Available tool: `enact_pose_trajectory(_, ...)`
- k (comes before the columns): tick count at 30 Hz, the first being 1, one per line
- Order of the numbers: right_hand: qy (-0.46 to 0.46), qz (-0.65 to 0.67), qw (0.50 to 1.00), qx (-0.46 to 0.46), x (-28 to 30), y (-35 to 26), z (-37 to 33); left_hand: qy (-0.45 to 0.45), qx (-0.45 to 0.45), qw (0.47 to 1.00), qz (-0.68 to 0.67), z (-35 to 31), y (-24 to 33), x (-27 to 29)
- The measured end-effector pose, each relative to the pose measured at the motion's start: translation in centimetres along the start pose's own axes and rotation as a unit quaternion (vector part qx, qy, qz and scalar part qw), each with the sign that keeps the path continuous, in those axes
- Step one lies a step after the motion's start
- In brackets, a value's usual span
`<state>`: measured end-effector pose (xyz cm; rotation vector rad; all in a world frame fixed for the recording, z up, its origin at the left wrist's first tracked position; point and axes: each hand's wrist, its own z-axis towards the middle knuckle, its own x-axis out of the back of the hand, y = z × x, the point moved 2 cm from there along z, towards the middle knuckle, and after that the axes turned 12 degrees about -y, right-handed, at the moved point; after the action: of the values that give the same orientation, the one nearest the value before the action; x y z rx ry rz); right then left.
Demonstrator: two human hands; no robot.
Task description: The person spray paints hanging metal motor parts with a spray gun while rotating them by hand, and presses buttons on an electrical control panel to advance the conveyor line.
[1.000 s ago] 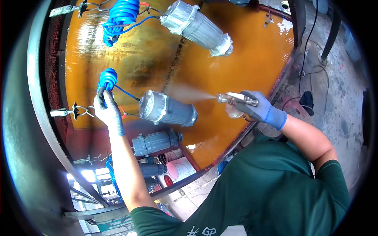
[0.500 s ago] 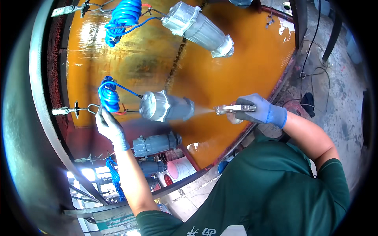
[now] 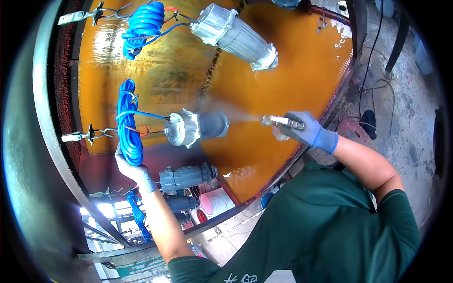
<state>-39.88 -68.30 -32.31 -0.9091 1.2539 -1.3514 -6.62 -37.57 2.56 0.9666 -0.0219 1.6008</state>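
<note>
My right hand, in a grey-blue glove, is wrapped round a metal spray gun. From its nozzle a pale mist spreads leftward to a hanging ribbed cylindrical motor. That motor is silvery at its left end and darker grey at its right. A long coil of blue cable hangs left of the motor, one strand running to it. My gloved left hand closes on the coil's lower end, its fingers partly hidden behind the cable.
A silvery motor with its own blue coil hangs farther away. Nearer hangs a dark grey motor. Metal hooks hold the line at left. An orange-coated panel lies behind; a pink-white bucket stands below.
The blue coil has turned from nearly end-on to its long side, with my left hand now lower along it. The spray gun has tilted, and its mist fans out wider and higher.
</note>
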Motion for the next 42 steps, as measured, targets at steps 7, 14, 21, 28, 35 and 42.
enact_pose_trajectory(7,-0.027,-0.044,0.997,-0.054,-0.7,1.6,0.3,-0.024,0.037,0.998,-0.036,-0.1,0.9,0.9)
enact_pose_trajectory(14,-0.119,-0.094,0.986,-0.067,-1.3,1.9,0.4,-0.028,0.075,0.996,-0.025,-0.6,1.7,1.0)
enact_pose_trajectory(21,-0.132,-0.051,0.989,-0.03,-0.3,2.2,1.0,-0.068,0.071,0.993,-0.066,-0.2,-0.6,3.9)
enact_pose_trajectory(28,-0.039,0.064,0.997,0.035,0.5,-0.6,1.3,-0.088,0.092,0.991,-0.049,-1.5,2.5,3.5)
enact_pose_trajectory(35,-0.041,-0.07,0.993,0.08,1.2,-3.6,1.9,-0.114,0.033,0.978,0.174,-3.2,7.8,1.2)
enact_pose_trajectory(42,-0.14,-0.164,0.974,0.07,0.4,-3.0,2.0,-0.095,0.105,0.982,0.124,-4.8,7.5,1.3)
